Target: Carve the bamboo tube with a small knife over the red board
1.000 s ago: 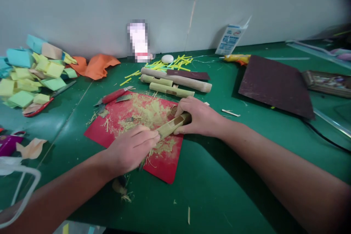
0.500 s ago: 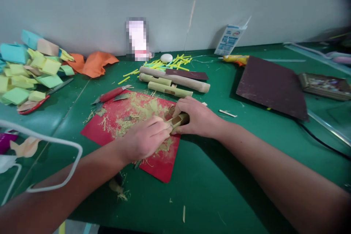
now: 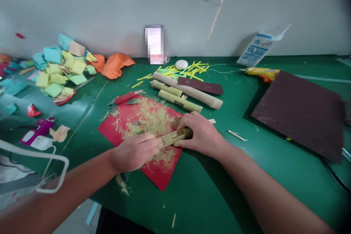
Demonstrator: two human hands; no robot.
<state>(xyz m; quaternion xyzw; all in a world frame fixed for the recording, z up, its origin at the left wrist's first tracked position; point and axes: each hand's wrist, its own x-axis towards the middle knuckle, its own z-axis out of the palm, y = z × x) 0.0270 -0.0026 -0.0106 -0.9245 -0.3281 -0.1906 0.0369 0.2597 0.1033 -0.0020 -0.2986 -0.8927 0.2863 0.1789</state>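
A short green bamboo piece point(image 3: 172, 137) lies across the lower right part of a red cutting mat point(image 3: 117, 131) strewn with pale shavings. My right hand point(image 3: 201, 133) is closed around its far end and holds it down. Closed in a fist, my left hand point(image 3: 137, 151) sits at the piece's near end, gripping a tool whose dark tip shows just below the fist. Both forearms reach in from the bottom of the view.
Behind the mat lie several bamboo sticks point(image 3: 179, 100), a red-handled knife point(image 3: 124, 97) and yellow strips point(image 3: 181, 69). Coloured paper squares point(image 3: 61, 73) and orange cloth point(image 3: 115, 64) are at the left. A dark sandpaper sheet point(image 3: 298, 113) and yellow glue gun point(image 3: 259, 72) are at the right.
My left hand slid along the bamboo toward my right hand, then drew back toward me. The camera has turned, so the whole scene sits further right and lower.
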